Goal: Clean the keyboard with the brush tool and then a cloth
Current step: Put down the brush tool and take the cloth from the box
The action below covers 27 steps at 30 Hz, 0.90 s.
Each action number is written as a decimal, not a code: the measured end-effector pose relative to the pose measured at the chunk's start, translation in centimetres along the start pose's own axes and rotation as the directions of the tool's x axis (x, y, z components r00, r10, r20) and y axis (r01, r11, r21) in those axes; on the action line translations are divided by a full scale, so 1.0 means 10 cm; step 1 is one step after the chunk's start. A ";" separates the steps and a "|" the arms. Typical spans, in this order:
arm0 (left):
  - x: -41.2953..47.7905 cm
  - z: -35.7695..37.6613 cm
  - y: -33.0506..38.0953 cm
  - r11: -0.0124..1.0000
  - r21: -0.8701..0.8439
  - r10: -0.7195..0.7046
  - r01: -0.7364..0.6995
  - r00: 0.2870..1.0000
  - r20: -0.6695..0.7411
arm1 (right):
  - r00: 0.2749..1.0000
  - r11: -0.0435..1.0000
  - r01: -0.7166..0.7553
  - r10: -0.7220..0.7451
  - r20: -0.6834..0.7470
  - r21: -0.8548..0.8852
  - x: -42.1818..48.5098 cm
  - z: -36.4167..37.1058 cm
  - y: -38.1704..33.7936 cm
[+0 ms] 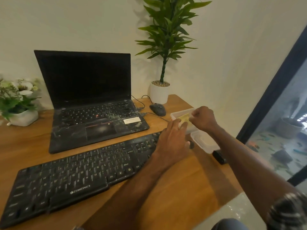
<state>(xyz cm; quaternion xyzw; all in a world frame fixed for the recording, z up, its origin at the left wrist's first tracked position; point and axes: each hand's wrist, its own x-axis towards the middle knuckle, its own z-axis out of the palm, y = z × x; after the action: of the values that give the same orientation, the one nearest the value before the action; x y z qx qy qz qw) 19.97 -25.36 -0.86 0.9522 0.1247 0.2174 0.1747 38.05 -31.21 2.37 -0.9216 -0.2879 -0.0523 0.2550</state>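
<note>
**Both hands at the tray, keyboard not yet attended**

Head view. The person's right hand (203, 119) is curled closed above a clear plastic tray (176, 114) at the far right of the wooden desk (174, 188). It appears to pinch a yellowish item (184, 118) lying in the tray; whether this is the cloth or the brush tool cannot be told. The left hand (172, 143) lies flat with fingers spread and nothing in its grasp, its fingertips at the tray's near edge, its palm over the right end of the keyboard (79, 176). A second clear container (205, 142) sits just right of the left hand, below the right wrist.

The keyboard runs leftward and toward the person from beneath the left hand, its long axis slanting from far right to near left. The left hand is plainly the nearer; the right is just beyond the keyboard's right end. A laptop (93, 103) stands behind it.

Judgement: tool retrieval is in hand; cleaning has not visibly begun. The next stroke calls for travel leftward along that slant.
</note>
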 end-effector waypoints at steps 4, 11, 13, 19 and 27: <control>0.04 0.05 0.04 0.993 0.102 0.056 -0.059 0.998 0.036 | 0.985 0.983 -0.037 0.066 0.158 -0.181 0.35 0.04 -0.03; 0.04 0.17 -0.02 0.978 0.188 0.081 -0.094 0.994 0.076 | 0.955 0.963 -0.047 0.121 0.272 -0.264 0.58 0.19 -0.02; 0.05 0.16 -0.02 0.976 0.195 0.082 -0.094 0.994 0.065 | 0.948 0.964 -0.066 0.142 0.286 -0.259 0.59 0.20 -0.01; 0.08 0.17 -0.05 0.980 0.184 0.067 -0.077 0.996 0.060 | 0.936 0.963 -0.082 0.162 0.314 -0.255 0.62 0.18 -0.05; 0.09 0.19 -0.07 0.979 0.186 0.073 -0.083 0.996 0.058 | 0.949 0.969 -0.010 0.087 0.304 -0.248 0.52 0.15 -0.11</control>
<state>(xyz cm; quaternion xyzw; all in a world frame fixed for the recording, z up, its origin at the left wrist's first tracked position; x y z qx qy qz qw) 21.46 -24.99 -2.38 0.9738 0.1028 0.1872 0.0787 41.65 -27.06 2.78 -0.9494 -0.2931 0.0656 0.0923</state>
